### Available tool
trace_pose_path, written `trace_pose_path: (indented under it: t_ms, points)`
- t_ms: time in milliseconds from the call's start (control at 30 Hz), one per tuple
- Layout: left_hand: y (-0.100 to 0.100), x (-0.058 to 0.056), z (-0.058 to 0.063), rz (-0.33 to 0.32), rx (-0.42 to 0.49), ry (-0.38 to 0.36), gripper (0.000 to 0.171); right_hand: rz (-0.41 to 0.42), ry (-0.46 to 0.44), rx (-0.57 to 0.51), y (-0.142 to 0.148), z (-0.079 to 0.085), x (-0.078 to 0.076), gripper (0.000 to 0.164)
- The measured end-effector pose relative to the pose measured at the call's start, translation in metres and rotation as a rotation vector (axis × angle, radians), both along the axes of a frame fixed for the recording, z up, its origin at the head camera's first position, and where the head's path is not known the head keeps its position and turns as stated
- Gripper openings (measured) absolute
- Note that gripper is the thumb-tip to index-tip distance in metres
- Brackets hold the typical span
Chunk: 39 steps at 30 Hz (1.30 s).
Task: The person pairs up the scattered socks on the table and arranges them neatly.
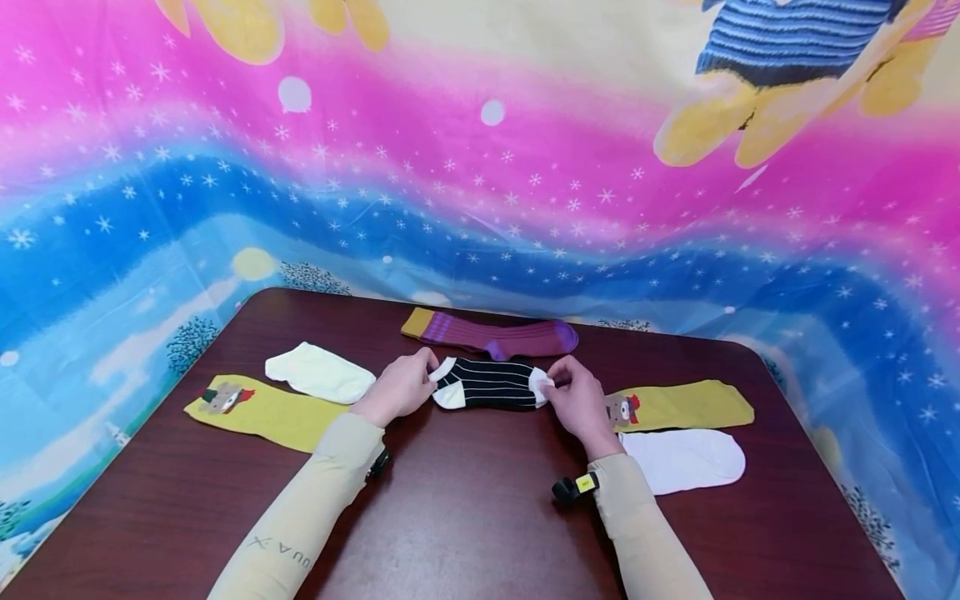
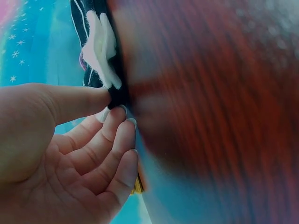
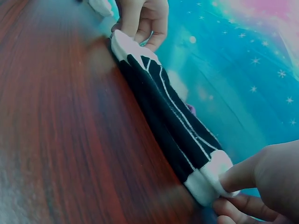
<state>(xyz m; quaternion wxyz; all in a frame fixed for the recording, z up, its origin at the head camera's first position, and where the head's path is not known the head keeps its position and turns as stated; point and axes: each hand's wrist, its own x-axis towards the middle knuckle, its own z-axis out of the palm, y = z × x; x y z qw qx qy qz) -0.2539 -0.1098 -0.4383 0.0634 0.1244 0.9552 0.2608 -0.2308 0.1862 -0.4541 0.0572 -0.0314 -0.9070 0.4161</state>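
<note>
A black ankle sock (image 1: 495, 385) with thin white stripes and white ends lies stretched sideways between the two hands in the head view. My left hand (image 1: 399, 387) pinches its left end, by the white cuff, between thumb and fingers. At the other end, my right hand (image 1: 581, 404) pinches the white toe (image 3: 216, 170). The right wrist view shows two white layers at this toe. Just behind lies a purple ribbed sock (image 1: 517, 337) with a yellow cuff.
To the left are a white sock (image 1: 318, 373) and a mustard sock with a bear (image 1: 273, 417), partly behind the left forearm. On the right, another mustard bear sock (image 1: 686, 406) lies above a white sock (image 1: 690, 460). A printed cloth (image 1: 450, 192) hangs behind the brown table (image 1: 465, 525).
</note>
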Motion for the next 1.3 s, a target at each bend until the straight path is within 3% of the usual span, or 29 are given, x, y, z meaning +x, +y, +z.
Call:
trace_pose_path:
  t_ms: [100,300,500,933,1300]
  points:
    - [0.000,0.000,0.000,-0.001,-0.011,0.001,0.024,0.032,-0.009,0.049,0.001,0.001,0.000,0.012]
    - [0.001,0.001,0.001,-0.003,-0.023,0.004,0.023,0.079,-0.045,0.194,0.000,0.005,0.002,0.021]
    - [0.002,-0.001,0.001,0.000,-0.026,0.003,0.023,0.092,-0.049,0.271,-0.004,0.009,0.002,0.026]
    - [-0.001,-0.002,0.001,-0.023,-0.027,0.043,0.026,0.090,-0.013,0.240,-0.005,0.005,0.000,0.027]
    - [-0.006,0.006,0.007,-0.050,-0.037,0.132,0.057,0.094,-0.011,0.199,-0.005,0.006,0.004,0.050]
